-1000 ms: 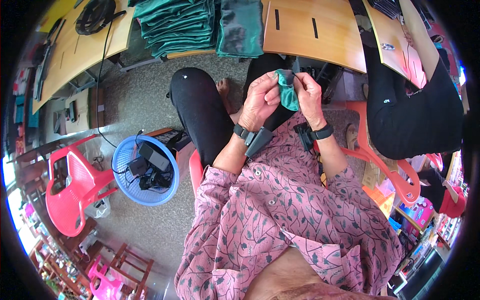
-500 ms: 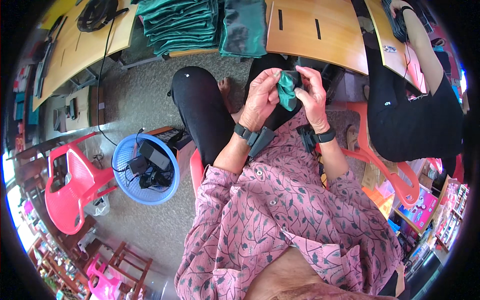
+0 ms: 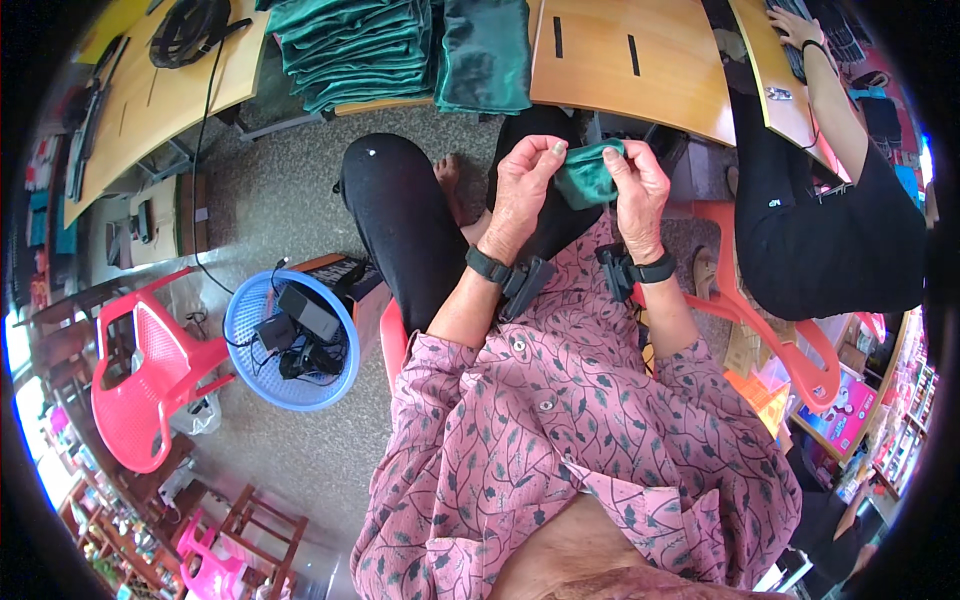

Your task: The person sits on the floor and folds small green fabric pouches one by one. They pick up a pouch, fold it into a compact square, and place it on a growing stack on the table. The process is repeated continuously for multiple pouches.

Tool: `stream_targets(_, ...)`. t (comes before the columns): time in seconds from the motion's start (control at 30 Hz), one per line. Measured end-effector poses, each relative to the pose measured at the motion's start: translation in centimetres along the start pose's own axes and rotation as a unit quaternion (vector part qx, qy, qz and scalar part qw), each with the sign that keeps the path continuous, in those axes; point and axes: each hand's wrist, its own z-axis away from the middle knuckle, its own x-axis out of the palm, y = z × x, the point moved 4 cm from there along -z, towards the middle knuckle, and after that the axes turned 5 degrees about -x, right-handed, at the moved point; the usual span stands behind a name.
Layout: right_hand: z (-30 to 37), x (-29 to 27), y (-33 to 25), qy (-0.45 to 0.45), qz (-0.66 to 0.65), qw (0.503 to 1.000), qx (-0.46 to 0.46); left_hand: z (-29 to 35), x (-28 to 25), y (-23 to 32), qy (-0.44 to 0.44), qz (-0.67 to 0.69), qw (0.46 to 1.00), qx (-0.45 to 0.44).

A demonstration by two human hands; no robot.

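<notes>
A small piece of shiny green cloth (image 3: 588, 180) is stretched between my two hands, above my lap. Its upper left corner is pinched between the thumb and fingers of my left hand (image 3: 528, 180). At its upper right corner, my right hand (image 3: 640, 188) grips the edge with the thumb on top. The cloth hangs down from this top edge like a small pouch; whether it is open inside I cannot tell. Ahead of my hands, on the table, lie a tall stack of folded green satin cloths (image 3: 352, 55) and a lower green pile (image 3: 485, 55).
A wooden table (image 3: 680, 70) spans the front. A blue basket (image 3: 236, 330) holding chargers and cables stands on the floor at left, by a red plastic chair (image 3: 150, 345). At right sits another person in black (image 3: 840, 245), one hand on a keyboard-like dark object.
The cloth, bunched up before, is now spread flatter with its top edge drawn straight. My right hand has shifted slightly right. The other person's hand at the right has moved a little.
</notes>
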Motion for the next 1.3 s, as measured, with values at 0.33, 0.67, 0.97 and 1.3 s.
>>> stream_targets(0.33, -0.2, -0.5, 0.4, 0.003, -0.021, 0.997, 0.078, 0.8, 0.6, 1.1, -0.142, 0.034, 0.989, -0.017)
stream_targets(0.67, -1.2, -3.0, 0.0, 0.073, -0.088, 0.99, 0.083, 1.0, -1.0, 2.9, -0.139, -0.165, 0.972, -0.09)
stream_targets(0.97, -1.2, -3.2, -2.0, 0.061, -0.167, 0.973, 0.145, -0.3, -2.6, 1.6, -0.007, -0.041, 0.997, -0.057)
stream_targets(1.3, -0.9, -2.3, -2.7, -0.015, -0.05, 0.995, 0.083, 0.7, -1.4, 3.3, 0.09, -0.235, 0.956, 0.152)
